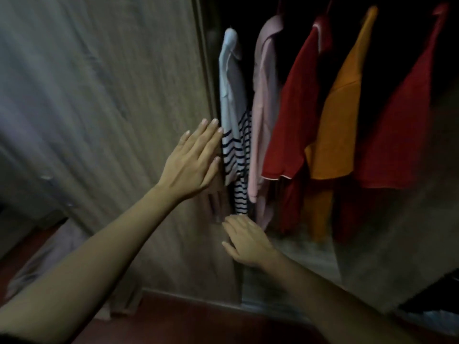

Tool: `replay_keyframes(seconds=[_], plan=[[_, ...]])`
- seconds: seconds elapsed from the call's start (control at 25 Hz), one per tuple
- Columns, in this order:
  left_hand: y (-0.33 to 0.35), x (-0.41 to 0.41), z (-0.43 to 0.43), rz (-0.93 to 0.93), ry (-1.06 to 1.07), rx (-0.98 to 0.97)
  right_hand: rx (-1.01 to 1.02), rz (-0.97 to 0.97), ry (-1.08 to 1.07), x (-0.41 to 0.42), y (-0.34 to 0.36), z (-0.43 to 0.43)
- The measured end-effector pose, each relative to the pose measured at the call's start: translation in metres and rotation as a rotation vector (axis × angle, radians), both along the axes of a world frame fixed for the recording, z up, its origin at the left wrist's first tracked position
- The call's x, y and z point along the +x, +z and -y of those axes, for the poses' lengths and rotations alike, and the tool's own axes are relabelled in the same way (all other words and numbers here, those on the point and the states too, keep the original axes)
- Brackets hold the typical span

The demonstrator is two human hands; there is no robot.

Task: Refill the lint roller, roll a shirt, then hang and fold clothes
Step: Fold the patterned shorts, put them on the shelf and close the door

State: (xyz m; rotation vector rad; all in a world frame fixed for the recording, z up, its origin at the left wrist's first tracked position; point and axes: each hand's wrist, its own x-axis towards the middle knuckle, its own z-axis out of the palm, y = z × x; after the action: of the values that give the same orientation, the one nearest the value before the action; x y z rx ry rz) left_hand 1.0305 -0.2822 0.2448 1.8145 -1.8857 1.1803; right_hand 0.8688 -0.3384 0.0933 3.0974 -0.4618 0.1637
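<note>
1. Left hand [191,162] lay flat against the right edge of the wooden wardrobe door [111,95], fingers straight and together, grasping nothing.
2. Right hand [246,242] sat lower on the same door edge, fingers loose and extended, nothing held; it was blurred, so contact with the door was unclear.
3. Clothes hung in a row in the dark wardrobe opening to the right of the door.
4. At the opening's left edge, just beside the left fingertips: white shirt [232,78] with a navy-striped garment [238,155] showing below it.
5. Next rightward: pink shirt [265,95], then red shirt [293,120] with white sleeve piping.
6. Then orange shirt [340,125], and a second red shirt [402,120] toward the opening's right edge.
7. Hems hung above the pale wardrobe base [310,254].
8. Dark red floor [198,324] ran below the door; a pale cloth [49,256], blurred, lay at lower left.
</note>
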Motion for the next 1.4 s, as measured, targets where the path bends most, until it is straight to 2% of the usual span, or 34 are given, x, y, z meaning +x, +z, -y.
replay_keyframes(seconds=[0.08,0.16,0.28,0.4,0.6,0.76,0.96,1.4], plan=[[-0.003,0.031,-0.007,0.081,0.053,0.008,-0.175,-0.199,0.039,0.034,-0.007,-0.002],[-0.002,0.055,-0.009,0.148,0.086,0.048,-0.292,-0.284,0.025,0.062,-0.006,-0.002],[-0.003,0.076,-0.003,0.234,0.068,0.059,-0.564,-0.326,0.081,0.083,-0.005,0.008],[-0.009,0.082,0.002,0.268,0.026,-0.002,-0.718,-0.339,0.202,0.082,-0.001,0.014],[-0.011,0.067,0.022,0.266,-0.075,-0.025,-0.716,-0.436,0.252,0.062,-0.003,0.033],[-0.011,0.034,0.054,0.290,-0.195,-0.050,-0.748,-0.454,0.219,0.013,0.000,0.049],[-0.013,-0.039,0.101,0.285,-0.302,-0.106,-0.828,-0.532,0.079,-0.066,0.000,0.073],[-0.015,-0.235,0.195,0.275,-0.309,-0.140,-0.741,-0.618,-0.114,-0.251,0.007,0.142]])
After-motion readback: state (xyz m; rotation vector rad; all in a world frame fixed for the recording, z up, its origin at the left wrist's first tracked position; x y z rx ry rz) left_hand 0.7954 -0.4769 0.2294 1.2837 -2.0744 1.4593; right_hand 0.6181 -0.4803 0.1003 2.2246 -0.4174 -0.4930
